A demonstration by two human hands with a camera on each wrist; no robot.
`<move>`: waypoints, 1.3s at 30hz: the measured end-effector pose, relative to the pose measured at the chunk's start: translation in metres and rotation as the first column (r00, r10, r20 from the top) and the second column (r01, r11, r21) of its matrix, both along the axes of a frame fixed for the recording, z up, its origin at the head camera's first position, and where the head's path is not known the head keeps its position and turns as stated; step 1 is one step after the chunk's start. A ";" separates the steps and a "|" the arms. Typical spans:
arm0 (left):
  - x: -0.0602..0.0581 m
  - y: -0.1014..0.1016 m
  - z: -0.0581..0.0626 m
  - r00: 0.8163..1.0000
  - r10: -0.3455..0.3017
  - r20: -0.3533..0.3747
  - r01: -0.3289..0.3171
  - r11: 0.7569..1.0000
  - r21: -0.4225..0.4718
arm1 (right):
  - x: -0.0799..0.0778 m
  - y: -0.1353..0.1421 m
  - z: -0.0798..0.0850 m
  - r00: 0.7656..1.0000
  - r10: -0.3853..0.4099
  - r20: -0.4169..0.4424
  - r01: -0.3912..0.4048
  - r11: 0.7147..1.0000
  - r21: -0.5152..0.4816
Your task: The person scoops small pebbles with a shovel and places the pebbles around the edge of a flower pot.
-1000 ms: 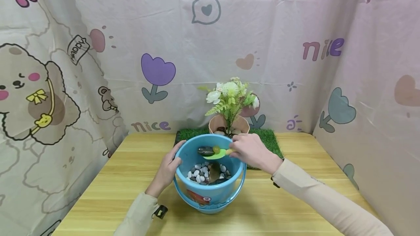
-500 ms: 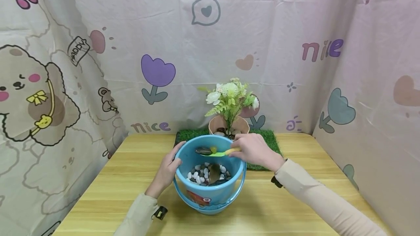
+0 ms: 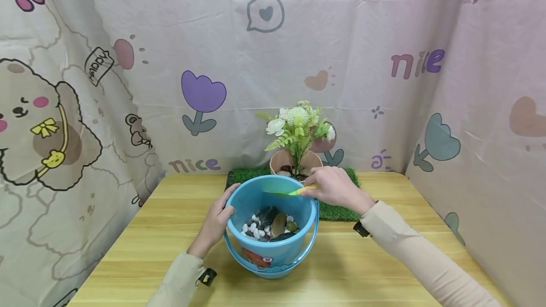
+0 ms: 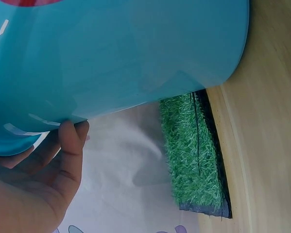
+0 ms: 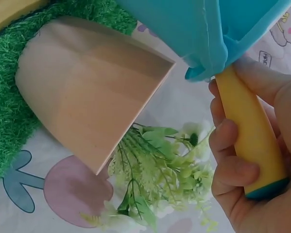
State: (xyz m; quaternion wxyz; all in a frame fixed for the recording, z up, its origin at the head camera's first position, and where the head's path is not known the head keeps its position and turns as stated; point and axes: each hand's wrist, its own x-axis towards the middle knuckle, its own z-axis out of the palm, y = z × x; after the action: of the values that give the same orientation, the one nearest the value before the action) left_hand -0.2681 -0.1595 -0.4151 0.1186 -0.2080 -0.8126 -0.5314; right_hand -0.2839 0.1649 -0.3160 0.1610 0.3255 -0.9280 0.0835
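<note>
A light blue bucket (image 3: pixel 273 252) stands on the table with its handle hanging down at the front. My left hand (image 3: pixel 217 217) grips its rim on the left side; in the left wrist view the fingers (image 4: pixel 70 155) curl at the bucket's edge. My right hand (image 3: pixel 337 187) holds a small trowel by its yellow handle (image 5: pixel 252 131). The trowel's green blade (image 3: pixel 279 193) is tilted inside the upper bucket, with no stones on it. At the bucket's bottom lie white pebbles (image 3: pixel 252 229), a dark stone (image 3: pixel 268 214), a brown stone (image 3: pixel 278 225) and an olive stone (image 3: pixel 292 226).
Behind the bucket, a pinkish flowerpot (image 5: pixel 96 92) with artificial white flowers (image 3: pixel 296 122) stands on a green grass mat (image 3: pixel 341 212). The wooden table (image 3: pixel 170 231) extends to both sides. A printed cloth (image 3: pixel 256 60) hangs at the back and sides.
The dark stone and the olive stone have dropped off the trowel onto the pebbles in the bucket. My right hand has risen slightly and tipped the blade. My left hand stays at the rim.
</note>
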 end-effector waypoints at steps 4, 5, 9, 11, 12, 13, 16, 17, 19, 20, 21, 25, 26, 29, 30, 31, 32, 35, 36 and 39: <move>0.001 -0.001 0.000 1.000 0.002 0.002 -0.002 1.000 0.004 | 0.000 -0.002 0.003 0.998 0.064 0.012 -0.065 0.997 0.051; 0.001 -0.001 -0.001 1.000 0.003 0.004 -0.003 1.000 0.005 | 0.000 -0.003 0.005 0.996 0.087 0.023 -0.088 0.994 0.070; 0.001 -0.001 -0.001 1.000 0.006 0.006 -0.006 1.000 0.005 | 0.001 -0.006 0.012 0.983 0.166 0.072 -0.175 0.973 0.153; 0.001 -0.001 -0.001 1.000 0.005 0.007 -0.005 1.000 0.005 | 0.001 -0.010 0.015 0.978 0.185 0.096 -0.200 0.961 0.189; 0.001 -0.001 -0.001 1.000 0.005 0.007 -0.005 1.000 0.005 | 0.002 -0.012 0.016 0.976 0.192 0.101 -0.210 0.956 0.205; 0.001 -0.002 -0.001 1.000 0.004 0.007 -0.004 1.000 0.005 | 0.002 -0.014 0.016 0.975 0.198 0.098 -0.216 0.951 0.223; 0.001 -0.002 -0.002 1.000 0.004 0.009 -0.004 1.000 0.005 | 0.002 -0.021 0.014 0.976 0.204 0.070 -0.216 0.940 0.264; 0.001 -0.002 -0.002 1.000 0.004 0.008 -0.004 1.000 0.005 | 0.002 -0.023 0.013 0.977 0.205 0.053 -0.212 0.938 0.274; 0.000 -0.002 -0.002 1.000 0.001 0.007 -0.001 1.000 0.001 | 0.002 -0.026 0.008 0.979 0.202 0.014 -0.197 0.937 0.287; 0.000 -0.002 -0.002 1.000 0.001 0.008 -0.001 1.000 0.001 | 0.002 -0.027 0.006 0.981 0.196 -0.006 -0.186 0.940 0.288; 0.000 -0.001 -0.002 1.000 0.000 0.009 0.000 1.000 0.000 | 0.002 -0.027 0.003 0.981 0.191 -0.028 -0.175 0.942 0.286; 0.000 0.000 -0.001 1.000 -0.006 0.009 0.006 1.000 0.001 | 0.001 -0.027 -0.005 0.979 0.171 -0.109 -0.138 0.956 0.259; 0.000 0.000 0.000 1.000 -0.008 0.009 0.008 1.000 0.003 | 0.000 -0.027 -0.007 0.979 0.164 -0.125 -0.129 0.959 0.251; 0.000 0.000 0.001 1.000 -0.013 0.006 0.013 1.000 0.005 | 0.000 -0.028 -0.011 0.978 0.146 -0.147 -0.111 0.969 0.220; 0.000 0.000 0.001 1.000 -0.014 0.006 0.014 1.000 0.006 | 0.000 -0.029 -0.012 0.978 0.140 -0.154 -0.106 0.972 0.209; 0.000 0.000 0.001 1.000 -0.015 0.005 0.015 1.000 0.006 | 0.000 -0.030 -0.013 0.978 0.134 -0.161 -0.101 0.975 0.199; 0.000 0.000 0.001 1.000 -0.016 0.005 0.016 1.000 0.008 | 0.000 -0.031 -0.014 0.977 0.131 -0.169 -0.098 0.977 0.189; 0.000 -0.001 0.001 1.000 -0.016 0.002 0.016 1.000 0.005 | 0.000 -0.031 -0.017 0.971 0.125 -0.203 -0.092 0.982 0.165; 0.000 -0.001 0.001 1.000 -0.017 0.002 0.017 1.000 0.006 | 0.000 -0.031 -0.018 0.969 0.127 -0.214 -0.094 0.983 0.158; 0.000 -0.001 0.000 1.000 -0.018 -0.001 0.018 1.000 0.005 | -0.002 -0.029 -0.021 0.959 0.144 -0.245 -0.112 0.984 0.140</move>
State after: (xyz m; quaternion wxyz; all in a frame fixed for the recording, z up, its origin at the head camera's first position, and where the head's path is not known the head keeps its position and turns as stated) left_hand -0.2677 -0.1610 -0.4151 0.1148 -0.2150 -0.8093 -0.5344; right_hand -0.2856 0.1362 -0.3368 0.2523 0.4025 -0.8800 -0.0066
